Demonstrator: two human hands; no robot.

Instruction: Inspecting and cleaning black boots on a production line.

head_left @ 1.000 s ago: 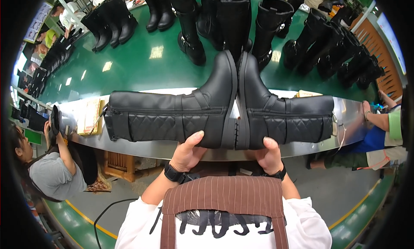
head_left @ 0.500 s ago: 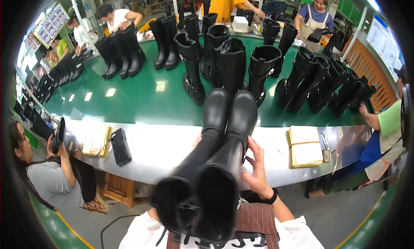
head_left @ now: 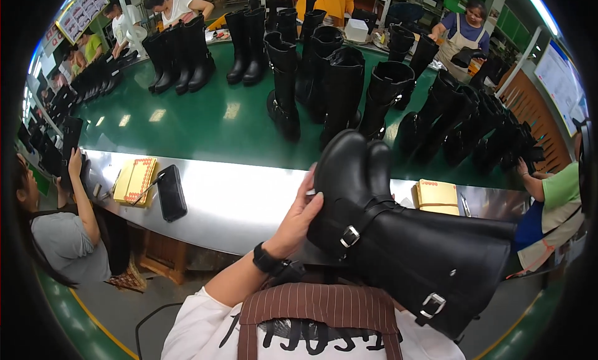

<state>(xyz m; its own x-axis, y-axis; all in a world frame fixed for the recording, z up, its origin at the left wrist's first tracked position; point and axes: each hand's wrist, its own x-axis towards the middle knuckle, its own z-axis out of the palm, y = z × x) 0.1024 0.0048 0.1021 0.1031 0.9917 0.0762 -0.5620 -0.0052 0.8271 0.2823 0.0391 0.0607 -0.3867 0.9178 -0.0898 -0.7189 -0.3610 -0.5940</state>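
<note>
Two boots tilt, my left hand gripping the nearer toe, likely for steadiness; right hand hidden, I can't tell.

Bold black lettering crosses the white fabric shirt, near; red characters mark the pale sign, far left.

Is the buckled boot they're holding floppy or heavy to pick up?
Probably stiff: the held boot has a smooth, uncrumpled shaft, even sideways. It may feel heavy, being tall with metal buckles. It's shiny, so it might slip a little.
</note>
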